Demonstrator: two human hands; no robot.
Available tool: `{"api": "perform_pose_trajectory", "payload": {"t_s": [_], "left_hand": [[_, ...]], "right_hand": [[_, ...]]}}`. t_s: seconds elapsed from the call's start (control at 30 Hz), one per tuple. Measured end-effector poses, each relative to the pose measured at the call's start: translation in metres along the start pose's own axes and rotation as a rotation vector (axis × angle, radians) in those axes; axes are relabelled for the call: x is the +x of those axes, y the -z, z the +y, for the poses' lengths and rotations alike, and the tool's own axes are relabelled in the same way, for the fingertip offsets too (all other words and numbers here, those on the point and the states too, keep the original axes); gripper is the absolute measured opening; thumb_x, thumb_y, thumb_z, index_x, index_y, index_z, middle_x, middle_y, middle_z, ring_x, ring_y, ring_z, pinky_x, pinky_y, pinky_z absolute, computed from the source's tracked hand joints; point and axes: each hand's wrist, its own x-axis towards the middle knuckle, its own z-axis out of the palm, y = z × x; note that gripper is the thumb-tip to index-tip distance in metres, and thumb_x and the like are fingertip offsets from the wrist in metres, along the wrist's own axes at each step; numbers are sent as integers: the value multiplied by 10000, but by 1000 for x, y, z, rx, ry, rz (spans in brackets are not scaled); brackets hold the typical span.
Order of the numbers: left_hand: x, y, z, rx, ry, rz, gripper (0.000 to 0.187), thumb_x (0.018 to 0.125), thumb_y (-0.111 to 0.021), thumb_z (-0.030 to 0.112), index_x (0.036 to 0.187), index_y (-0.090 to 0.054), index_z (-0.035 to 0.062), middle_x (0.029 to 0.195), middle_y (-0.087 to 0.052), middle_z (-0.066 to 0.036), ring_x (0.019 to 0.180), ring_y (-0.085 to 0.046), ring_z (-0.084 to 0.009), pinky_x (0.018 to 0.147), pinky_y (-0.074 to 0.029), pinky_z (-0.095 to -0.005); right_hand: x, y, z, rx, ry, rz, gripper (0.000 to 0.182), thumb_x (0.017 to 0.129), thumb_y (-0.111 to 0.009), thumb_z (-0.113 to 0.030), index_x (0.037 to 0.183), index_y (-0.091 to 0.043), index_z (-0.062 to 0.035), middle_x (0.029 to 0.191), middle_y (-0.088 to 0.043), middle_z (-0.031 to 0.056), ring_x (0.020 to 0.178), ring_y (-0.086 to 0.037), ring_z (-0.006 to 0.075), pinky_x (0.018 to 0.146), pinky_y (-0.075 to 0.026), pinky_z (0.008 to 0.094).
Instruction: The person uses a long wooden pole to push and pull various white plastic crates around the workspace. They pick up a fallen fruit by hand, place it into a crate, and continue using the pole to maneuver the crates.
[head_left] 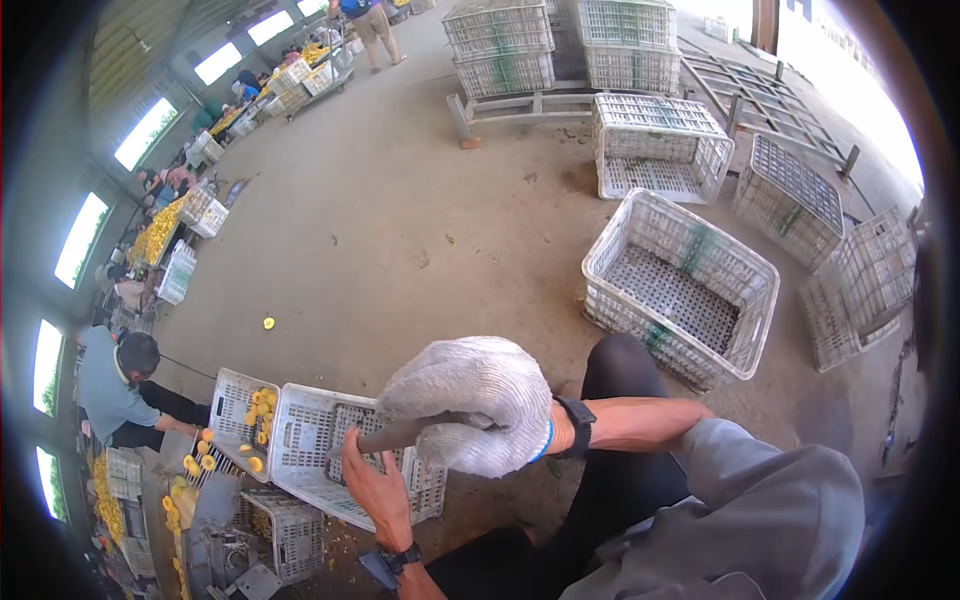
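The head view showed the person's right hand in a thick, pale knitted glove, its fingers curled over and its thumb beneath, closed on a grey strip that ran out of the fold toward the left. The left hand, bare, was raised with its fingers beside the far end of that strip; whether they pinched it or only rested against it could not be told. Each wrist wore a dark band, and a grey sleeve covered the upper part of the right arm. The strip lay between the two hands, over a white crate with perforated walls. Just beside this crate, on its left, stood another crate with yellow pieces in it, and near that a co-worker in a grey-blue shirt sat bent with an arm stretched toward more yellow pieces. Below stood a further crate, close to some metal equipment. To the right of the gloved hand, a large open crate stood upright on the concrete floor, with other crates around it, one tipped on its side. Stacked crates rose farther back, and along the windowed wall people worked beside yellow heaps.
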Motion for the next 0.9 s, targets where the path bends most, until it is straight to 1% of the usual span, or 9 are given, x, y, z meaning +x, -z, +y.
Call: {"api": "perform_pose_trajectory", "payload": {"t_s": [0.03,0.13,0.27,0.37,0.47,0.57,0.67,0.77,0.9], "left_hand": [[-1,-6,-7,51,16,35,621,846,-732,-53,1426,-513,-30,1440,-596,-233,1359,-553,-435,1153,-423,-506],[4,-6,-16,85,13,72,639,827,-724,-70,1430,-511,-43,1452,-583,-244,1368,-544,-444,1159,-417,-510],[13,1,7,-12,26,94,627,843,-690,-57,1443,-508,-44,1441,-585,-255,1360,-547,-459,1151,-418,-520],[14,-5,12,-32,-56,68,578,894,-650,-24,1454,-506,-39,1415,-602,-260,1344,-560,-464,1134,-426,-523],[16,-12,19,-226,-153,126,475,933,-627,14,1396,-534,-34,1345,-632,-253,1271,-596,-471,1079,-453,-529],[12,-8,31,-52,-202,142,353,941,-628,24,1283,-555,-28,1269,-647,-248,1186,-619,-476,1019,-473,-531],[15,-10,36,-82,-181,157,265,944,-630,37,1188,-546,-25,1158,-635,-247,1085,-621,-477,957,-475,-529],[17,-8,40,-97,-220,193,247,946,-626,36,1167,-536,-27,1085,-609,-242,1028,-609,-473,922,-467,-525],[19,-9,39,-132,-219,214,244,944,-625,32,1162,-533,-25,1048,-591,-233,988,-598,-468,895,-461,-519]], "right_hand": [[7,-9,4,27,17,19,288,810,-813,-208,1055,-768,-64,973,-753,135,854,-730,358,728,-581,419],[28,-16,1,-6,-23,-116,358,835,-838,-252,1121,-791,-42,1020,-785,151,884,-767,336,766,-603,412],[24,-24,-1,15,-56,-18,310,846,-816,-199,1104,-787,-31,1036,-778,158,888,-764,336,770,-598,410],[7,-20,-1,142,-81,32,271,869,-780,-155,1105,-785,-21,1032,-780,162,897,-766,345,785,-601,417],[4,-6,-6,102,-81,-82,248,885,-743,-117,1104,-781,-7,1026,-784,169,907,-767,351,809,-607,424],[-1,-2,-4,74,-88,-46,246,881,-712,-86,1102,-779,-1,1011,-785,172,897,-769,350,798,-608,419],[2,2,-6,42,-114,-54,266,854,-703,-57,1102,-777,4,1005,-783,175,877,-768,352,771,-605,417],[3,-4,-3,96,-93,5,289,828,-699,-36,1103,-776,8,1005,-782,176,856,-765,352,753,-602,416],[4,-7,-4,94,-122,5,298,818,-700,-22,1104,-774,17,1016,-781,181,866,-764,353,755,-602,414]]}}
